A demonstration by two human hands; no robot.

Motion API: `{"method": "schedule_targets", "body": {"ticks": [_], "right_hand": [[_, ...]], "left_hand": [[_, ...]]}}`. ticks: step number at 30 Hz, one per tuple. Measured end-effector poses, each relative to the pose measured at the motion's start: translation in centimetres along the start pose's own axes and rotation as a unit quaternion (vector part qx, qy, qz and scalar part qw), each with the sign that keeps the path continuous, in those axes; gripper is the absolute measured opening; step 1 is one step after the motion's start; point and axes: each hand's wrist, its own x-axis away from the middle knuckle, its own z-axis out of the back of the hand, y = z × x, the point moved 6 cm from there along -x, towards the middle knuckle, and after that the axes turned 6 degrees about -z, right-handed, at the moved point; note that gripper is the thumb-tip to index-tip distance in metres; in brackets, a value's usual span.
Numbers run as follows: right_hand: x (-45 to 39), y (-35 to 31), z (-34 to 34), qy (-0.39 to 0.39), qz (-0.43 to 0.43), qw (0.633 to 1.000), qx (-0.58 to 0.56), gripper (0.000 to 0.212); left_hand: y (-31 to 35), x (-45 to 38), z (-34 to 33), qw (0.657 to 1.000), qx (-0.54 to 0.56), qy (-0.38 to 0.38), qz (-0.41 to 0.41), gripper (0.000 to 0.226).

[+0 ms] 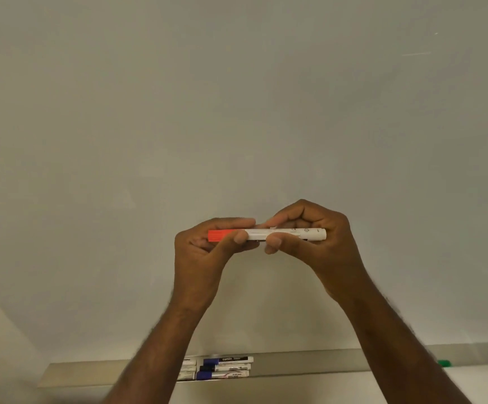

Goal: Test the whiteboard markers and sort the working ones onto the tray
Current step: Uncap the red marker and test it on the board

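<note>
I hold a white marker (pixel 283 234) with a red cap (pixel 218 235) level in front of the whiteboard (pixel 237 112). My left hand (pixel 205 258) grips the red cap end between thumb and fingers. My right hand (pixel 315 243) is curled round the white barrel. The cap sits on the marker. Below, on the grey tray (pixel 310 364) along the board's lower edge, lie three blue-capped markers (pixel 225 367) side by side, with more white markers (pixel 186 370) partly hidden behind my left forearm.
A green marker cap or end (pixel 444 363) shows on the tray at the right, past my right forearm. The whiteboard surface fills most of the view, with faint streaks at the upper right. A pale wall lies at the lower left.
</note>
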Motion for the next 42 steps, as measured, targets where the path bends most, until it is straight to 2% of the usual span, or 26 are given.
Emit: {"method": "schedule_targets", "body": {"ticks": [4, 13, 17, 20, 25, 33, 37, 42], "right_hand": [[1.3, 1.1, 2.6, -0.007, -0.035, 0.999, 0.034, 0.021], [4.7, 3.4, 11.9, 0.066, -0.096, 0.985, 0.124, 0.021], [7.1, 4.5, 16.1, 0.077, -0.123, 0.975, 0.170, 0.025], [9.2, 5.8, 19.2, 0.085, -0.148, 0.963, 0.209, 0.026], [13.6, 10.0, 24.8, 0.093, -0.199, 0.949, 0.228, 0.029], [23.3, 19.4, 33.6, 0.126, -0.293, 0.889, 0.327, 0.024], [28.2, 23.7, 37.1, 0.132, -0.323, 0.857, 0.380, 0.023], [34.2, 28.8, 40.2, 0.116, -0.367, 0.828, 0.408, 0.019]], "left_hand": [[-1.7, 0.2, -2.0, 0.998, 0.022, -0.043, 0.042, 0.011], [-6.4, 0.2, -11.2, 0.982, 0.050, -0.165, 0.080, 0.024], [-9.0, 1.6, -15.4, 0.969, 0.034, -0.227, 0.094, 0.025], [-10.7, 2.8, -18.7, 0.959, 0.001, -0.274, 0.075, 0.023], [-14.7, 5.9, -24.3, 0.931, -0.044, -0.353, 0.080, 0.026], [-25.8, 14.6, -33.6, 0.871, -0.108, -0.459, 0.135, 0.039], [-30.2, 19.4, -37.2, 0.851, -0.099, -0.483, 0.179, 0.041], [-34.2, 25.5, -40.7, 0.823, -0.106, -0.498, 0.251, 0.032]]}}
